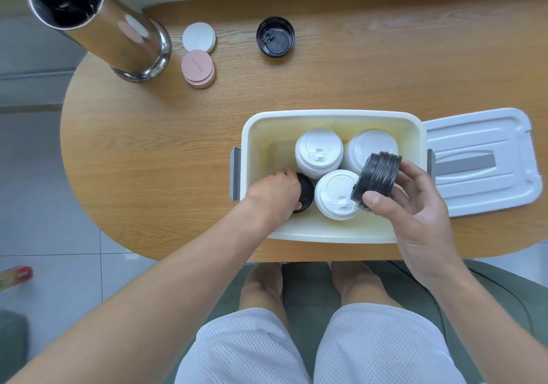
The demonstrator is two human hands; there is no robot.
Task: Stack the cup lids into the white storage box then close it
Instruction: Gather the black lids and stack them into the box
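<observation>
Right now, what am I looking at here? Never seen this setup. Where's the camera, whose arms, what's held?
There is no machine: a person wears one wide-angle camera on the head, looking down at their own arms and lap. On the wooden table stands an open white storage box holding three stacks of white lids; its lid lies to the right. The left hand reaches into the box onto a black lid. The right hand grips a stack of black lids above the box. Farther back sit another black lid stack, pink and white coasters and a metal cylinder.
</observation>
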